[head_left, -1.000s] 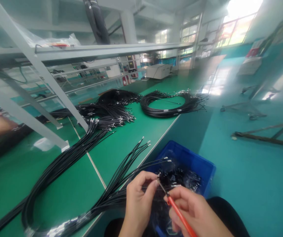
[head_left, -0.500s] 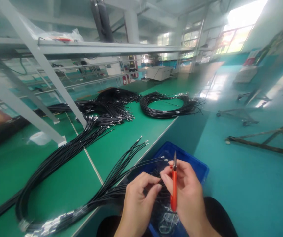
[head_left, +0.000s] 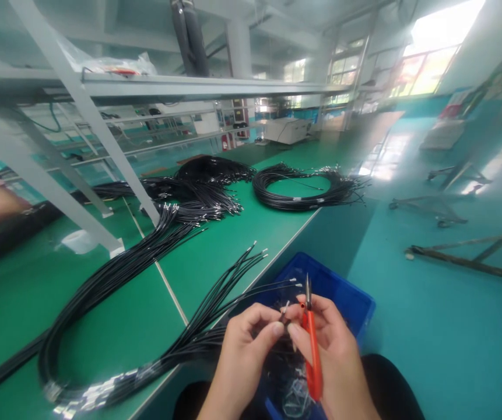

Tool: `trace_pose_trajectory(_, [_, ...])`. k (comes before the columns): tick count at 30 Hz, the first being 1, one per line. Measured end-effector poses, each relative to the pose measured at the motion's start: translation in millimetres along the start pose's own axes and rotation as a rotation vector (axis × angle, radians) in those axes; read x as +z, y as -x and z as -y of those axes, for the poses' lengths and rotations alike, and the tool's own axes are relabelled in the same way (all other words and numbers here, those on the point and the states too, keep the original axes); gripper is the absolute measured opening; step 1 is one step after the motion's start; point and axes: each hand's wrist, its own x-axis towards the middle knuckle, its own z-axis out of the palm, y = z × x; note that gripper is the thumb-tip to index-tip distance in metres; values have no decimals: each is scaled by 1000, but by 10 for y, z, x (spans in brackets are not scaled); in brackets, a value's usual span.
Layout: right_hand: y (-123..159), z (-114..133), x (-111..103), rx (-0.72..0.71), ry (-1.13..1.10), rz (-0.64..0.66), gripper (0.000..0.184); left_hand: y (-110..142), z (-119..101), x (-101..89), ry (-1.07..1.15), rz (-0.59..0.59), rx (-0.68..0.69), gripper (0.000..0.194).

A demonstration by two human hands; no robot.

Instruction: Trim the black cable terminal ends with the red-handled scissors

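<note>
My left hand (head_left: 251,344) pinches the end of a black cable (head_left: 284,315) between thumb and forefinger; a small silvery tip sticks up from the pinch. My right hand (head_left: 333,338) holds a pair of red-handled snips (head_left: 313,356) against its palm, dark pointed jaws upward. The right thumb and forefinger meet close to the left fingertips, at the same cable end. A loose bundle of black cables (head_left: 198,312) runs from the table edge towards my left hand. Several cable ends with light metal tips fan out just beyond.
Below my hands is a blue bin (head_left: 355,291) with clear plastic scraps (head_left: 297,399). The green table (head_left: 216,256) carries a coil of black cables (head_left: 294,203) and heaped cables (head_left: 211,169). White shelf posts (head_left: 97,125) rise at left, near another person's arm (head_left: 3,207).
The snips have tilted, with their handles swinging to the right. A silvery cable tip now shows above my left fingertips. Both hands stay close together.
</note>
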Motion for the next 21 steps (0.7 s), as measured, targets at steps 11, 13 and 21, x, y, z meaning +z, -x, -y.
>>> trace_pose_trajectory(11, [-17,144,-124,6,129,62,36,-20,-26,-114,230,121,-78,11])
trace_pose_trajectory(13, [-18,149,-125,25,127,104,35,-15,-32,-119,259,133,-90,11])
trace_pose_trajectory(21, [-63,155,-91,81,76,122,36,9,-52,-66,281,151,-79,12])
